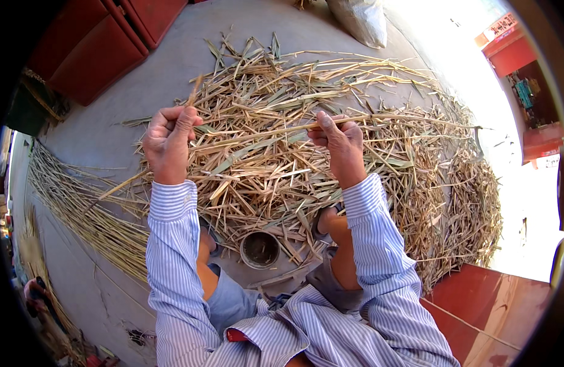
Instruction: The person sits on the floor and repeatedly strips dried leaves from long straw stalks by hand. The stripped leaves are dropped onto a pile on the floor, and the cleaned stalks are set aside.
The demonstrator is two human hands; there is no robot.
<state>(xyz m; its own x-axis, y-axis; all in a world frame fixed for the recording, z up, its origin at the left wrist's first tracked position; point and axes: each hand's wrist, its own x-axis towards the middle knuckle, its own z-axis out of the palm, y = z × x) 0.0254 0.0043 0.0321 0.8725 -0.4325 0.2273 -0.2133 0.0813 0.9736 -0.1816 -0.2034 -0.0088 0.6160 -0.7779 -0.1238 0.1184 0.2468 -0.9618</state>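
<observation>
My right hand (341,147) pinches a long, thin, straw-coloured stalk (257,136) between thumb and fingers. The stalk runs across in front of me, past the hand to the far right, and its left part seems to pass behind my left wrist. My left hand (170,144) is closed, and a short brownish strip of dry leaf (195,90) sticks up from its fingertips. Whether the left fingers also touch the stalk is hidden. Beneath both hands spreads a wide heap of dry leaf sheaths (263,177), tan and pale green.
A round metal can (260,250) stands between my feet. Thin bare stalks (92,214) lie bundled on the floor at left. Dark red furniture (95,52) stands at the far left, a pale sack (361,21) at the back. A red board (478,300) lies at lower right.
</observation>
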